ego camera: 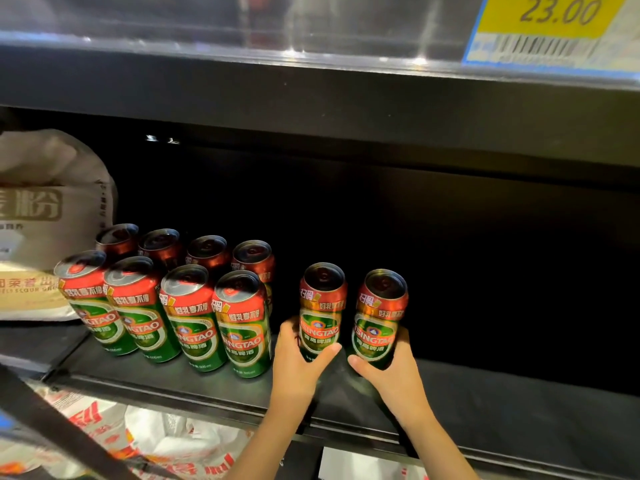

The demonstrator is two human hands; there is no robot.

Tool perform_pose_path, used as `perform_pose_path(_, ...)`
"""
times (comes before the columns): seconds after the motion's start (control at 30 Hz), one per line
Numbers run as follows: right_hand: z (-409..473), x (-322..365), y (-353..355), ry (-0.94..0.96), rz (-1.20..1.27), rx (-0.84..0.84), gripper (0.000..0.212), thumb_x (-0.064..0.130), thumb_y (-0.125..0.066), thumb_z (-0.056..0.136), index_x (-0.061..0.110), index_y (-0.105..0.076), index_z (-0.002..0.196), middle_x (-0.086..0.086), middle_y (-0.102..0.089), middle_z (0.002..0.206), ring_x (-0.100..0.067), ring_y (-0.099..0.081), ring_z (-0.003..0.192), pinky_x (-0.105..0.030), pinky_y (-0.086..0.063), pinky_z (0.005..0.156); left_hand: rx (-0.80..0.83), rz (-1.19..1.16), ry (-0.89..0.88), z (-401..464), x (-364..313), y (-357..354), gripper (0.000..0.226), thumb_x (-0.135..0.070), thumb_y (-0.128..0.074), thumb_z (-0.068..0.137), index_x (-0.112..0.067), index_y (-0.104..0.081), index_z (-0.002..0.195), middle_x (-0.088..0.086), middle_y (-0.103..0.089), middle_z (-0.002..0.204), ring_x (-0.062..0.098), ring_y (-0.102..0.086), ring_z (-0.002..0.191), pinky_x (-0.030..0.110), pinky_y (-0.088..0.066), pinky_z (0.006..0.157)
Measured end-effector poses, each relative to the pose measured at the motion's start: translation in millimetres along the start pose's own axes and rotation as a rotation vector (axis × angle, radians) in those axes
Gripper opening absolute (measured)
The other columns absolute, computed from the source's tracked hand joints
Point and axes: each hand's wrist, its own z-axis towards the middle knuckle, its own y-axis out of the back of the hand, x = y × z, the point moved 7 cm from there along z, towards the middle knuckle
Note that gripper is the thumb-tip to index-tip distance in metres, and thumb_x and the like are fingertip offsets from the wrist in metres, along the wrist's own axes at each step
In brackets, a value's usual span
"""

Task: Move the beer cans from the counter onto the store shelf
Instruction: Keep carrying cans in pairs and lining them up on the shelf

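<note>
Beer cans on shelf: eight tall green-and-red aluminium beer cans (166,299) are stood upright in two rows of four at the left of the black metal store shelf (502,407), the rear row in shadow.
Shelf: a dark, deep board is seen, bare to the right of the cans; an upper ledge carries a yellow and blue price tag (550,27) marked 23.00.
Flour sack: a pale paper sack printed with grey characters (45,216) is laid at the far left, just beside the rear row.
Bags below: white plastic bags with red print (162,441) are seen under the shelf edge.
Left-held can: a ninth green-and-red can (322,306) is gripped low by the left hand (298,362), just right of the front row, upright; whether its base touches the board cannot be told.
Right-held can: a tenth can (379,315) is gripped low by the right hand (391,372), near the ninth but apart.
Fingers: on both hands the thumb is pressed across the can front, the other fingers wrapped behind.
</note>
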Motion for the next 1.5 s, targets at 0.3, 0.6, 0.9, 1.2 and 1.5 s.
perform_pose_path(0.3,1,-3,3,0.032,-0.046,-0.027,0.062,0.022,-0.084,0.067,0.031,-0.046,0.116,0.021,-0.057,0.104,0.007,-0.056,0.093,-0.006,-0.044,0.070,0.021,0.153,-0.038,2,12,-1,0.065,-0.020,-0.078,0.070,-0.021,-0.039,0.121,0.000,-0.053,0.120,0.014,-0.053,0.113,0.037,-0.047,0.097)
perform_pose_path(0.6,0,-5,-2,0.017,-0.074,0.030,0.055,0.019,-0.079,0.073,0.032,-0.043,0.114,0.020,-0.050,0.106,0.011,-0.048,0.088,0.000,-0.039,0.066,0.003,0.170,-0.094,0,7,-2,0.060,-0.020,-0.078,0.073,-0.016,-0.042,0.121,-0.003,-0.048,0.116,0.012,-0.052,0.111,0.026,-0.044,0.093)
perform_pose_path(0.9,-1,-2,-4,0.043,-0.074,0.020,0.059,0.021,-0.081,0.071,0.030,-0.045,0.117,0.023,-0.051,0.107,0.020,-0.047,0.087,0.005,-0.037,0.070,-0.074,0.261,-0.106,-6,2,-1,0.061,-0.023,-0.076,0.076,-0.011,-0.043,0.125,0.000,-0.046,0.117,0.013,-0.049,0.111,0.026,-0.044,0.092)
perform_pose_path(1.2,0,-2,-7,0.067,-0.087,0.005,0.055,0.021,-0.080,0.072,0.021,-0.054,0.120,0.017,-0.056,0.107,0.015,-0.051,0.088,0.002,-0.040,0.071,-0.279,0.246,-0.052,-24,-2,1,0.066,-0.025,-0.073,0.080,-0.014,-0.042,0.137,0.001,-0.047,0.126,0.017,-0.049,0.116,0.037,-0.045,0.099)
perform_pose_path(1.5,9,3,-15,0.070,-0.102,0.043,0.046,0.020,-0.081,0.072,0.028,-0.052,0.106,0.015,-0.061,0.099,0.000,-0.060,0.091,-0.018,-0.048,0.083,-0.370,0.165,0.051,-24,-6,-5,0.063,-0.021,-0.067,0.085,-0.008,-0.037,0.139,0.006,-0.046,0.132,0.022,-0.047,0.123,0.034,-0.042,0.102)
